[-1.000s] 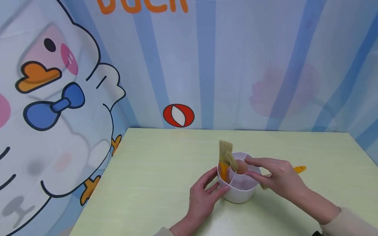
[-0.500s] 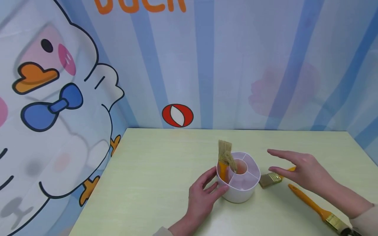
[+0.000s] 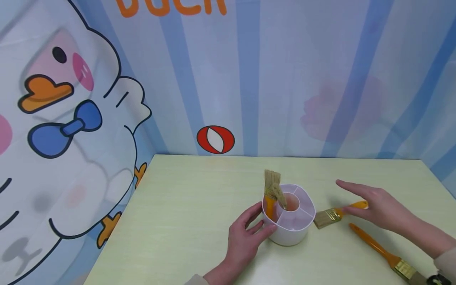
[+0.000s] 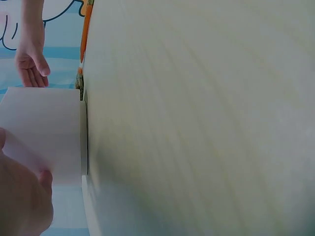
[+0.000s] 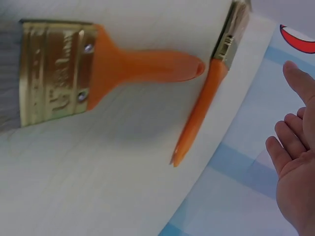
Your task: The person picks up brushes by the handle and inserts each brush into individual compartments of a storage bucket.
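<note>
My left hand (image 3: 244, 239) grips the side of a round white divided organizer (image 3: 289, 236), thumb on the near wall, fingers around the left. In its left compartment a paintbrush (image 3: 269, 206) with an orange handle stands bristles up. A second tan bristle head (image 3: 279, 195) leans across toward the round middle compartment. My right hand (image 3: 384, 208) is held over the handle of a flat paintbrush (image 3: 327, 217) lying right of the organizer, thumb and fingers spread, nothing between them. In the right wrist view that brush (image 5: 204, 103) lies apart from the fingers.
Another, wide paintbrush (image 3: 382, 251) with an orange handle and metal ferrule lies at the front right of the pale table (image 3: 185, 221). A printed fabric backdrop (image 3: 278, 79) rises behind the table's far edge and along its left side.
My right hand has left the organizer's middle compartment, moved right with its fingers parted, and come over the nearer brush's handle. My left hand keeps its hold on the organizer.
</note>
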The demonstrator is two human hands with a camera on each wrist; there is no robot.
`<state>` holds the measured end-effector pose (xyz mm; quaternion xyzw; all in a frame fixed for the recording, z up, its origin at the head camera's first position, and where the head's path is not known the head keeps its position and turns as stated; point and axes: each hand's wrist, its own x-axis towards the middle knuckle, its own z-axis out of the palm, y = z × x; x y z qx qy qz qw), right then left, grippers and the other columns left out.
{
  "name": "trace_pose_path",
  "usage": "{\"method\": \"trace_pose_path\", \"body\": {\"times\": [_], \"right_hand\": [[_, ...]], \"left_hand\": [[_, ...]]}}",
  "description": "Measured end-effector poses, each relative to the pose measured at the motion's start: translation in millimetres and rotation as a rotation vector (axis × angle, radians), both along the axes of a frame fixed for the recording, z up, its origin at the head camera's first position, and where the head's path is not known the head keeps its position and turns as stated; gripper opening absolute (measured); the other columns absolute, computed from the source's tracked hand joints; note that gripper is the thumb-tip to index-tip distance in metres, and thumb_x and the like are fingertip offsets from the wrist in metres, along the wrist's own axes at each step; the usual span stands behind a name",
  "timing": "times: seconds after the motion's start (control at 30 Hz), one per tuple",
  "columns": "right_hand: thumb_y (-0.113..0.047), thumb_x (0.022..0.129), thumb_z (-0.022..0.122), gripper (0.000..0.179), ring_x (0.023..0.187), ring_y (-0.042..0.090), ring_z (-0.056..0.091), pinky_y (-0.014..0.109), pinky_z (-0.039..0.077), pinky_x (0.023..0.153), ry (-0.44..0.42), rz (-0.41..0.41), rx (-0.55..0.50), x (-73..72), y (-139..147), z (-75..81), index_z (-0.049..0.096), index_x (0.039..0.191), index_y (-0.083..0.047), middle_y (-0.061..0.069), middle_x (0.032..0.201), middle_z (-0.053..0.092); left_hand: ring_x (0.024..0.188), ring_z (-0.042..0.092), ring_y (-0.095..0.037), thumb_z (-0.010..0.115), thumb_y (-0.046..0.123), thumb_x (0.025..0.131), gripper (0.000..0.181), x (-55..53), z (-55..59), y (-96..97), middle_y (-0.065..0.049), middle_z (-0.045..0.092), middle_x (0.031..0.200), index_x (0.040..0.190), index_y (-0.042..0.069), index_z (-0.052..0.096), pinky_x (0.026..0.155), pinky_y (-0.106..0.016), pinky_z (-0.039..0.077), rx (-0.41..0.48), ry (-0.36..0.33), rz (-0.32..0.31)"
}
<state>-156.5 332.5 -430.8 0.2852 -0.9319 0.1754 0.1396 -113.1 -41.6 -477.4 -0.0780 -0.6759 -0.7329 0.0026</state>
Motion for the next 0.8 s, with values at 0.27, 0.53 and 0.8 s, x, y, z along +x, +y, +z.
{"method": "trace_pose_path", "body": {"times": [0.27,0.53,0.8], "right_hand": [[-0.025,0.082,0.094,0.089,0.125,0.043,0.065,0.055,0.064,0.089,-0.089,-0.001,0.063,-5.5,12,-11.3,0.052,0.159,-0.012,0.023,0.149,0.062],[-0.028,0.087,0.089,0.085,0.128,0.050,0.062,0.064,0.059,0.097,-0.233,-0.003,0.060,-9.3,17,-18.0,0.050,0.159,-0.005,0.029,0.152,0.056],[-0.032,0.089,0.088,0.073,0.131,0.046,0.062,0.061,0.058,0.101,-0.284,-0.034,0.076,-11.8,20,-32.0,0.060,0.150,-0.004,0.025,0.151,0.059]], "left_hand": [[0.141,0.059,-0.031,0.089,0.008,0.089,0.059,0.2,0.2,-0.7,-0.008,0.066,0.148,0.144,0.009,0.067,0.106,-0.036,0.058,-0.001,0.008,-0.006],[0.141,0.059,-0.029,0.088,0.009,0.089,0.059,0.1,-0.4,-1.3,-0.006,0.065,0.148,0.144,0.010,0.067,0.105,-0.035,0.058,-0.003,0.012,-0.011],[0.142,0.058,-0.031,0.088,0.009,0.090,0.059,0.2,1.3,-1.5,-0.007,0.065,0.149,0.144,0.010,0.066,0.106,-0.036,0.058,-0.007,0.002,-0.012]]}}
